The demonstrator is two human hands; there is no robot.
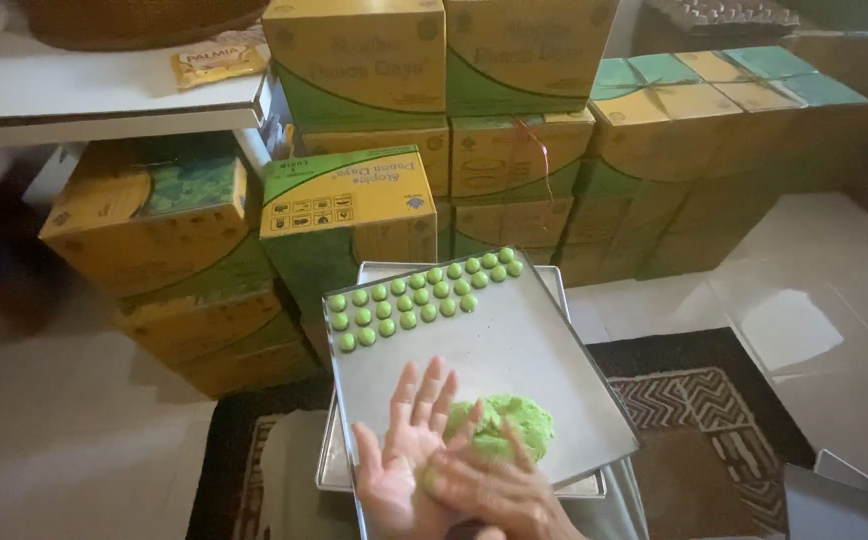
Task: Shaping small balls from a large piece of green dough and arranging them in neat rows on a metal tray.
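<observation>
Stacked yellow-and-green cartons (354,200) behind, crowding the far edge. Metal baking tray (524,350) mostly bare: three short rows of green dough balls (419,298) done, large green dough lump (504,425) left. Left hand (399,470) spread flat, right hand (499,490) pressed onto it, rolling a piece.

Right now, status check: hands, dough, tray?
Left hand open, palm up; right hand pressed across it. Green dough lump on metal tray beside them. Rows of small green balls at far edge.
</observation>
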